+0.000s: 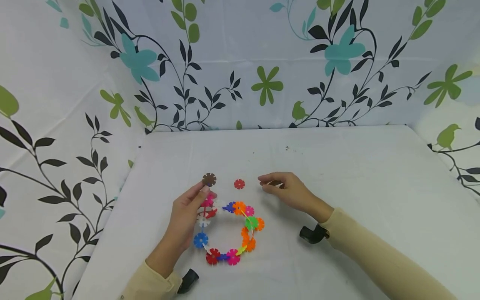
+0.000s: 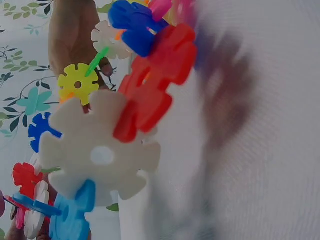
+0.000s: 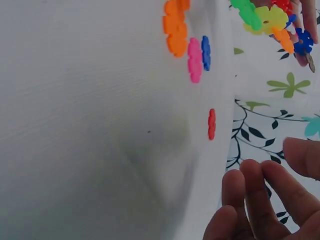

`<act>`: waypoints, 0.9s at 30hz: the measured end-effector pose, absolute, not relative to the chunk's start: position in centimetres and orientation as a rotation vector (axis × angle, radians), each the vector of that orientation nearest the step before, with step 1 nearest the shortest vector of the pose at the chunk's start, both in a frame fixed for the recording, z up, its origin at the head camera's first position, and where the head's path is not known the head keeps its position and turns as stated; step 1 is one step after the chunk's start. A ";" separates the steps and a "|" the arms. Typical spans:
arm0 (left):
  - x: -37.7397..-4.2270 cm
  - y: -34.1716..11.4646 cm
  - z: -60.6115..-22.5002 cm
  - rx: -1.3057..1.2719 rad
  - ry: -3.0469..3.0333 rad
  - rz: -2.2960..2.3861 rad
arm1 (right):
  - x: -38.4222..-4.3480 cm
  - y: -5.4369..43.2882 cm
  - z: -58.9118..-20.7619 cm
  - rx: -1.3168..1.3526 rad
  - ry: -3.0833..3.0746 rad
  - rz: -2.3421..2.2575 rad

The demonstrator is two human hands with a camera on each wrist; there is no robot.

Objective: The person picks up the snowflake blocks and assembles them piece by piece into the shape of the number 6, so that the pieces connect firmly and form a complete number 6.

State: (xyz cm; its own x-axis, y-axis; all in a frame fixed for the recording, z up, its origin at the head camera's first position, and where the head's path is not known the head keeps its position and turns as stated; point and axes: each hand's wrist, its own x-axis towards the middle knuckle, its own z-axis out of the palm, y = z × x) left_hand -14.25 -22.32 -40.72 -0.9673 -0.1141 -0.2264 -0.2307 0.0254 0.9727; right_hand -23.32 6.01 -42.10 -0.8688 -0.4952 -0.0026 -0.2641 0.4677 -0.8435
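Observation:
A chain of interlocking plastic flower discs [image 1: 212, 256] curves in an open ring on the white table, in blue, red, pink, white, green and orange. My left hand [image 1: 179, 221] pinches its upper left end between thumb and fingers. At those fingertips a brown disc [image 1: 209, 179] stands out, joined to a blue disc [image 3: 303, 41] in the right wrist view. A white disc [image 2: 70, 160] fills much of the left wrist view. One loose red disc [image 1: 239, 183] lies flat beyond the ring. Right of it my right hand [image 1: 290, 189] hovers, fingers loosely bent, holding nothing.
The white table [image 1: 356, 175] reaches back to a leaf-patterned curtain [image 1: 232, 50], which also hangs along the left side. Small dark specks [image 1: 287, 148] dot the far part of the tabletop. A black device [image 1: 313, 234] sits at the right cuff, another [image 1: 188, 281] at the left.

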 end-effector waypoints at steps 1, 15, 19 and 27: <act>-14.3 -22.3 -40.7 -0.376 2.184 2.106 | -23.3 6.1 -42.2 -0.640 2.466 -1.333; -14.6 -22.9 -40.9 -0.387 2.081 2.163 | -22.7 6.9 -43.7 -0.789 2.295 -1.075; -14.5 -22.9 -40.9 -0.399 2.082 2.167 | -22.2 6.7 -43.3 -0.796 2.265 -1.025; -14.5 -22.8 -41.1 -0.433 2.143 2.164 | -21.6 6.5 -43.2 -0.818 2.263 -0.991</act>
